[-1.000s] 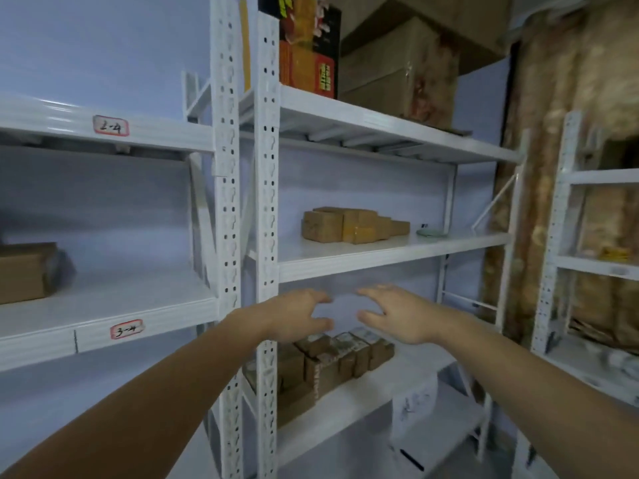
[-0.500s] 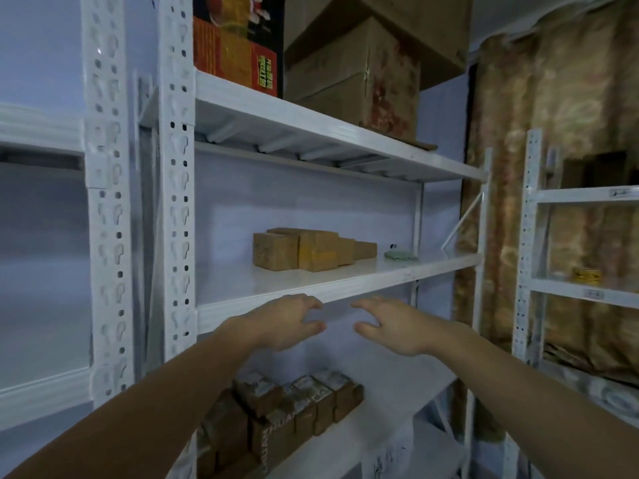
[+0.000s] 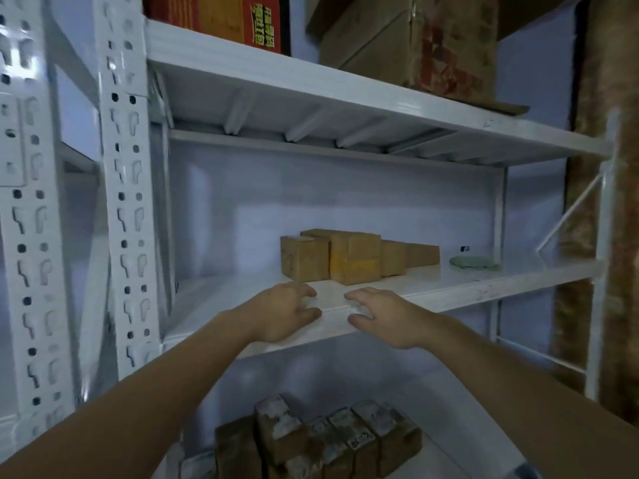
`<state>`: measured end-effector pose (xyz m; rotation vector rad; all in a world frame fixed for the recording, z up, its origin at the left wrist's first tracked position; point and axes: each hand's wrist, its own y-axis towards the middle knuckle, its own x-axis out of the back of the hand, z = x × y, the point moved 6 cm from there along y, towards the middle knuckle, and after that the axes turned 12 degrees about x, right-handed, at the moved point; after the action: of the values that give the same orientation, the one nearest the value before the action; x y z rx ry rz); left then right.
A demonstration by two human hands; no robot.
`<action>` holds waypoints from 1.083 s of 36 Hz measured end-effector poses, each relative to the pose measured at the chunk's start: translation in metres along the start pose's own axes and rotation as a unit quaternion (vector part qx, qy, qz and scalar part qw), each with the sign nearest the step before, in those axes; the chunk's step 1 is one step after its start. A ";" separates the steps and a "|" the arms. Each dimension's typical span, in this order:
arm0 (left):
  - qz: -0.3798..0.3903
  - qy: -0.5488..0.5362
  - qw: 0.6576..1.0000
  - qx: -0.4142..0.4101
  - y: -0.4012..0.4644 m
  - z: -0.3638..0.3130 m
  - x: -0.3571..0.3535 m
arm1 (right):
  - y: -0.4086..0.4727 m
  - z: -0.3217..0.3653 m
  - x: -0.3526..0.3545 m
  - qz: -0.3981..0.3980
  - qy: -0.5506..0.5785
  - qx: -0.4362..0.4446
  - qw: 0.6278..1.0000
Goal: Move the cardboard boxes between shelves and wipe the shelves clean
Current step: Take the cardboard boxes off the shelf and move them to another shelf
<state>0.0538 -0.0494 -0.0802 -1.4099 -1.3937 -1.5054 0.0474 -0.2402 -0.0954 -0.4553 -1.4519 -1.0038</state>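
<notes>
Up front: left hand (image 3: 288, 314) and right hand (image 3: 387, 316) side by side, palms down, over the front edge of the white metal middle shelf (image 3: 466, 288); fingers loosely curved, holding nothing; contact with the shelf impossible to tell. Just beyond the fingertips: row of small brown cardboard boxes (image 3: 352, 259) on that shelf, apart from both hands. Further right on the same shelf: pale green round disc (image 3: 472, 262). Below: cluster of worn small cardboard boxes (image 3: 321, 440). Above: large brown cardboard carton (image 3: 397, 39) beside red-and-orange printed box (image 3: 235, 19).
</notes>
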 end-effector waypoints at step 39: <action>-0.079 -0.524 0.783 0.327 0.234 0.107 -0.032 | 0.232 -0.059 -0.016 -0.170 0.464 -0.114 0.862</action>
<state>0.3094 -0.0086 -0.0634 -1.6908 -2.3984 -0.0565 0.2672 -0.1562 -0.0466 0.1520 -0.5354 -1.4190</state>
